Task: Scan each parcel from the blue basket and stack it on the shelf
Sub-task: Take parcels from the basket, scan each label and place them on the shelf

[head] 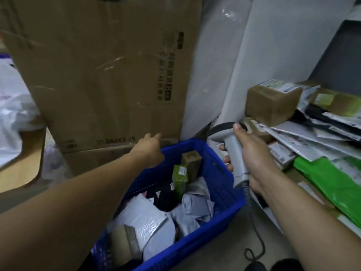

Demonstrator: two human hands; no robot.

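my left hand [150,151] hangs over the far rim of the blue basket [224,210] in the middle of the frame, fingers loose and holding nothing. my right hand [254,159] is wrapped round the handle of the scanner [234,151], right of centre, thumb up on its head.

the basket is well filled, so i judge the job is far from done. the step now is picking one parcel. the green box [179,177] stands upright near the far end, just in front of a small brown box [192,159], and it's the closest to my left hand and shows a label. i'd take that one by its top, not dig for the grey bags [195,208] lower down.

then turn the label toward the scanner rather than swinging the scanner, since its cable [257,237] trails down at lower right. on the shelf [240,75], the pile under the brown carton [273,102] slopes, so i'd set the box somewhere level.
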